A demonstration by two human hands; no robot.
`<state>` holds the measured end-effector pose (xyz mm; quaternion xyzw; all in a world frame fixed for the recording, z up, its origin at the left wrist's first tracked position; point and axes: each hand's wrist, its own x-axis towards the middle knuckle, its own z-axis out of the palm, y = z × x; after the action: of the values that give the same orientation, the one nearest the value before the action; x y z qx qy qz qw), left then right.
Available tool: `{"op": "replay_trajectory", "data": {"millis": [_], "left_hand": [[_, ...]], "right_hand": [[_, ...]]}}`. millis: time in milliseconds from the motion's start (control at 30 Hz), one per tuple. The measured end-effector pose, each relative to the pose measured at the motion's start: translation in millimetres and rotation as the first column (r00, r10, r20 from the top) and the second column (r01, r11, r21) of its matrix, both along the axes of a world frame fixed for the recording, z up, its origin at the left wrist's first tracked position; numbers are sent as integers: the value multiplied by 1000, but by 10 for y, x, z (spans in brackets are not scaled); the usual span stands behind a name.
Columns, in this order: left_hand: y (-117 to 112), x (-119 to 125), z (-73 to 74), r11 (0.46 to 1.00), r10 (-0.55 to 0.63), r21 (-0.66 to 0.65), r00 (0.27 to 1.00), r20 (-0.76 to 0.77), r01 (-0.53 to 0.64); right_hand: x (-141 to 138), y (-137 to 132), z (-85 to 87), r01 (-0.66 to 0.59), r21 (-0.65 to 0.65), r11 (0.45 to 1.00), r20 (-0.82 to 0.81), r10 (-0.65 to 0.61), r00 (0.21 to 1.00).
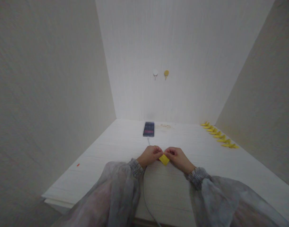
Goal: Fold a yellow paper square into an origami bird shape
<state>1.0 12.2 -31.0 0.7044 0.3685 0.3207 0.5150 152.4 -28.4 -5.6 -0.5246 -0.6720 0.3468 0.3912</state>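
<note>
A small piece of folded yellow paper (164, 160) is pinched between my two hands over the middle of the white table. My left hand (151, 155) closes thumb and fingers on its left corner. On the upper right edge, my right hand (177, 157) grips it the same way. The paper looks like a small diamond with one corner pointing toward me. Its finer folds are too small to make out. Several folded yellow paper figures (219, 136) stand in a slanting row at the table's right side.
A phone or tablet (149, 129), its screen blurred, lies by the back wall with a grey cable (144, 192) running toward me. A small red-orange bit (78, 165) sits at left. Two hooks, white (155, 73) and yellow (166, 73), hang on the back wall. Walls rise on both sides.
</note>
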Motion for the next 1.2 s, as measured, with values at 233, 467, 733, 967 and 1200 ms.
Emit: {"op": "replay_trajectory", "data": {"millis": [233,467,733,967,1200], "left_hand": [[-30,-36,61,999,14,49,997,-71,-10],[-110,-94,208,902,106,428,936,-337,52],[-280,-113,305,698,194,661,817,-544,274],[-360,-150,446,597,271,709,737,-619,376],[-307,-217,417,645,240,691,771,-590,327]], "right_hand": [[24,17,-10,-29,-2,1000,66,29,997],[42,31,-17,22,72,997,260,-40,965],[-12,-70,38,18,224,974,347,-97,933],[19,-235,164,-248,314,917,705,-50,708],[89,-328,209,-241,255,936,774,-49,631]]}}
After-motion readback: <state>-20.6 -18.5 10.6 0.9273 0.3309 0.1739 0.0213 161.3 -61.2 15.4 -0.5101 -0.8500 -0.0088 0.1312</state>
